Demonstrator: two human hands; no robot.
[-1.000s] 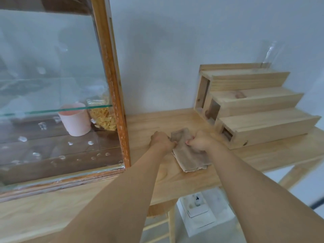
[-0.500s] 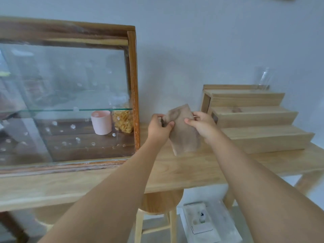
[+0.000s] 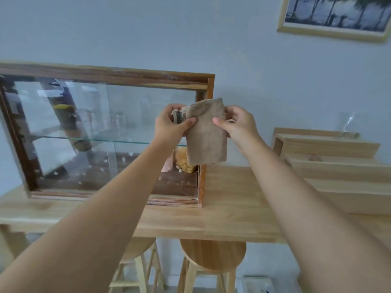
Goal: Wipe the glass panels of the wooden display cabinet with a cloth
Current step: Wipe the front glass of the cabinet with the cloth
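Cloth (image 3: 206,134), on the table (image 3: 232,208) a second ago, now hangs folded in the air before the cabinet (image 3: 105,132), left hand (image 3: 171,123) and right hand (image 3: 238,123) pinching its top edges; wiping the glass (image 3: 131,111) looks ready to begin

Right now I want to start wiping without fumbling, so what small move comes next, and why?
Probably carry the cloth leftward onto the cabinet's front glass. Both the left hand and right hand hold it folded, clear of the pane, which shows spots.
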